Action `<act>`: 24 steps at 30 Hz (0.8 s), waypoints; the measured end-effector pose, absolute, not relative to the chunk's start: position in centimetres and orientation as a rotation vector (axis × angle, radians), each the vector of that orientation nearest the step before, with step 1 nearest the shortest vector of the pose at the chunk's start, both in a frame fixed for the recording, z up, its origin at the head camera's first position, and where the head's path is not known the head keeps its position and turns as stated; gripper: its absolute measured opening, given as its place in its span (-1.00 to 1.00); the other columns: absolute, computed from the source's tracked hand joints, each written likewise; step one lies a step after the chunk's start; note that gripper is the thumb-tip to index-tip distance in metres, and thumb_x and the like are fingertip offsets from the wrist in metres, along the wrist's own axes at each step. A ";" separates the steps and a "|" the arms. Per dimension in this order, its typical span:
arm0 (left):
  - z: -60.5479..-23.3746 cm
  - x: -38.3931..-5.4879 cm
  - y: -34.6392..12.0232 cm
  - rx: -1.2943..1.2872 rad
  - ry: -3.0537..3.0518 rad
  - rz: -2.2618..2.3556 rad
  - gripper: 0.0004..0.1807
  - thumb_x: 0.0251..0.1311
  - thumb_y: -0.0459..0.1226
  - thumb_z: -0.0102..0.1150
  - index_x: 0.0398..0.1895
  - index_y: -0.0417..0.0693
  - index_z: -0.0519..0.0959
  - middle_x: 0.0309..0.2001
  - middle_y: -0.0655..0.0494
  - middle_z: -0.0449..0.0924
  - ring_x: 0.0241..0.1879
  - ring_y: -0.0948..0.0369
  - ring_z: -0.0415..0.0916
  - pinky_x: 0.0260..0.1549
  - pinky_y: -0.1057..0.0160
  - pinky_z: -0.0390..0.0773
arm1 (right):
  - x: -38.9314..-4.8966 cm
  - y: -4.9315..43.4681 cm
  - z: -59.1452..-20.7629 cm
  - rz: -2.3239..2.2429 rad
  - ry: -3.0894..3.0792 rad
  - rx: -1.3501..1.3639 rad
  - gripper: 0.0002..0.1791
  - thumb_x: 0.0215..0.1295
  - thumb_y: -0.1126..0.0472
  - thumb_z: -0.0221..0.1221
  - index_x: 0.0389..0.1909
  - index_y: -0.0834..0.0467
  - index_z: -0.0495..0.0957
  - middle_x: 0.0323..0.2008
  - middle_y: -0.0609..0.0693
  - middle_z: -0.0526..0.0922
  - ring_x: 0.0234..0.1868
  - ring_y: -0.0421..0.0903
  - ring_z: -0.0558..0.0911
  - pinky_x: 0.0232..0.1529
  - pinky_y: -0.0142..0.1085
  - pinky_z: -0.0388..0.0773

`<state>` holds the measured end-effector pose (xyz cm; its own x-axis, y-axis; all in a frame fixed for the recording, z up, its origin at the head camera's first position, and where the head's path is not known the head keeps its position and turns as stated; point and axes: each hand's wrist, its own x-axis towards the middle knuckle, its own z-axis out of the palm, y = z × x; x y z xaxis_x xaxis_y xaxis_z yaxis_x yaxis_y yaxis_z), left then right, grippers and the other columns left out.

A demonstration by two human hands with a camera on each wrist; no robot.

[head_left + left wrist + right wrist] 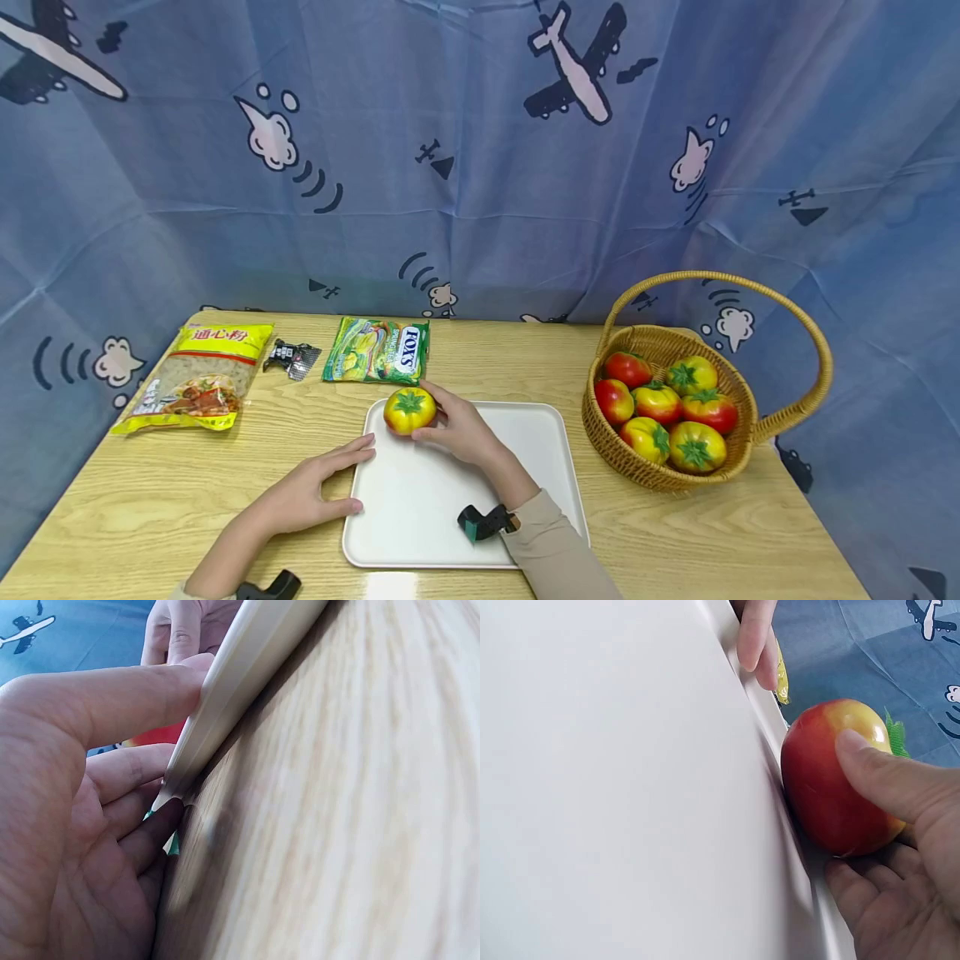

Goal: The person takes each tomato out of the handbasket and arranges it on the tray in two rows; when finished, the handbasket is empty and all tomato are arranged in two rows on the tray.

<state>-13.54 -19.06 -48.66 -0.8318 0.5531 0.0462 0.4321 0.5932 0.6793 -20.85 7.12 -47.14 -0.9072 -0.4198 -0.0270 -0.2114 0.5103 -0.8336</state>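
Right hand [461,429]: grasps round red-yellow tomato [409,411]
Left hand [303,493]: loose, touches white rectangular tray [427,508]
Far: green packet [373,350]
Right: brown wicker basket [626,460]

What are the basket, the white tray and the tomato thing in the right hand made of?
The basket looks like woven wicker or rattan, slightly rough: its strands show. The white tray is probably smooth plastic, maybe coated metal: its surface is evenly pale. The tomato thing seems like shiny plastic or painted foam, because light glints off its skin.

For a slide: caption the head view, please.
Left hand touching a white tray, right hand holding a red-yellow fruit at the tray's far left corner.
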 end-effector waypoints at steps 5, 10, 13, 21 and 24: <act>-48.8 -13.5 -19.1 0.831 2.650 1.060 -0.26 0.13 0.12 0.19 0.35 0.01 0.34 0.44 0.15 0.17 0.38 -0.04 0.16 0.26 -0.14 0.28 | -20.8 7.1 -47.2 -1.335 2.518 -0.549 -0.06 0.10 0.05 0.34 0.46 0.11 0.07 0.42 0.05 0.21 0.38 -0.05 0.30 0.32 -0.25 0.35; -48.8 -13.6 -19.1 0.823 2.647 1.060 -0.26 0.13 0.12 0.20 0.34 0.01 0.34 0.44 0.14 0.16 0.38 -0.04 0.17 0.26 -0.15 0.28 | -20.7 7.1 -47.1 -1.357 2.507 -0.552 -0.02 0.08 0.04 0.36 0.46 0.14 0.06 0.42 0.07 0.20 0.38 -0.04 0.30 0.33 -0.23 0.34; -48.7 -13.5 -19.1 0.801 2.639 1.072 -0.25 0.11 0.12 0.22 0.34 0.02 0.35 0.44 0.18 0.16 0.39 -0.01 0.15 0.27 -0.15 0.26 | -20.7 7.1 -47.0 -1.373 2.506 -0.534 -0.01 0.06 0.03 0.37 0.46 0.13 0.07 0.41 0.07 0.22 0.38 -0.04 0.31 0.33 -0.24 0.34; -48.9 -13.6 -19.1 0.816 2.655 1.075 -0.25 0.10 0.12 0.22 0.34 0.03 0.35 0.44 0.18 0.17 0.39 -0.01 0.16 0.27 -0.14 0.27 | -20.5 7.6 -46.4 -1.461 2.471 -0.505 -0.03 0.05 0.04 0.39 0.44 0.15 0.10 0.41 0.07 0.23 0.40 -0.03 0.27 0.37 -0.21 0.28; -48.9 -13.5 -19.1 0.824 2.659 1.081 -0.26 0.11 0.12 0.22 0.34 0.04 0.36 0.43 0.15 0.18 0.38 -0.03 0.17 0.25 -0.16 0.27 | -20.5 8.0 -46.0 -1.482 2.476 -0.516 -0.04 0.05 0.05 0.39 0.43 0.15 0.11 0.42 0.05 0.22 0.41 -0.04 0.25 0.39 -0.22 0.25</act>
<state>-13.47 -19.10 -48.90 -0.8366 0.5444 0.0613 0.4328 0.5881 0.6833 -20.47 7.97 -45.97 -0.9168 -0.3994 -0.0002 -0.1885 0.4332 -0.8814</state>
